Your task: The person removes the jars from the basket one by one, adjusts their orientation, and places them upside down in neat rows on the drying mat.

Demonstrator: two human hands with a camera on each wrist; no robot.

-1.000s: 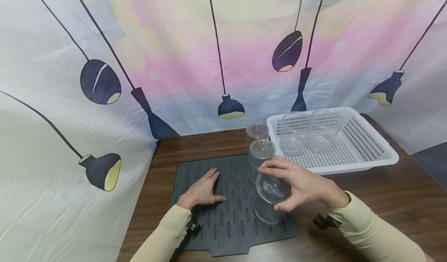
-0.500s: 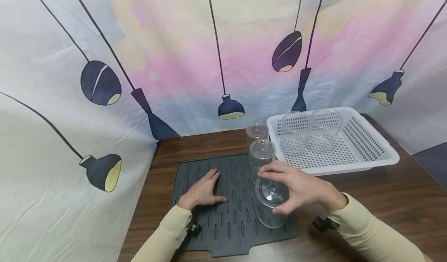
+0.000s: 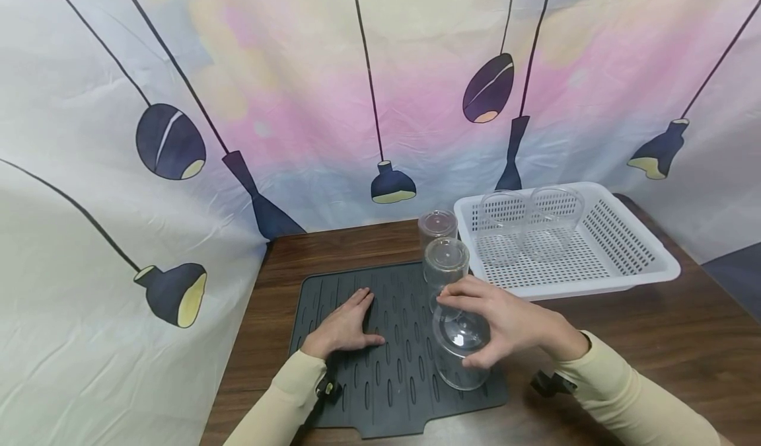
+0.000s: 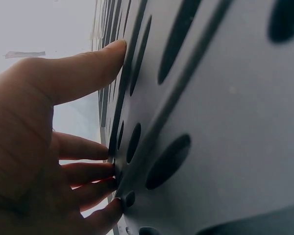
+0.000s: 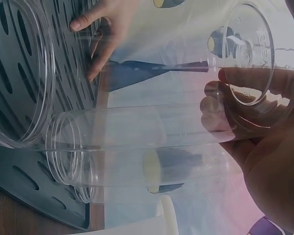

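Note:
In the head view my right hand (image 3: 505,317) curves its fingers and thumb around the upper part of an upside-down clear drinking glass (image 3: 460,367). This glass stands over the front right of a dark grey slotted mat (image 3: 389,406). The right wrist view shows raised lettering on its base (image 5: 247,54) between my fingers and its wide rim (image 5: 45,88) down at the mat. Behind it are two more upturned glasses, a nearer one (image 3: 447,256) and a farther one (image 3: 438,224). My left hand (image 3: 341,327) rests on the mat's left side, fingers extended and holding nothing.
A white perforated plastic basket (image 3: 645,277) stands at the back right with two clear glass vessels (image 3: 553,221) in it. Brown wooden table (image 3: 642,340) surrounds the mat. A cloth backdrop (image 3: 297,102) printed with lamps hangs behind the table.
My right hand and the glass it grips have moved slightly toward me and a little left, away from the glass behind. The left hand has stayed where it was.

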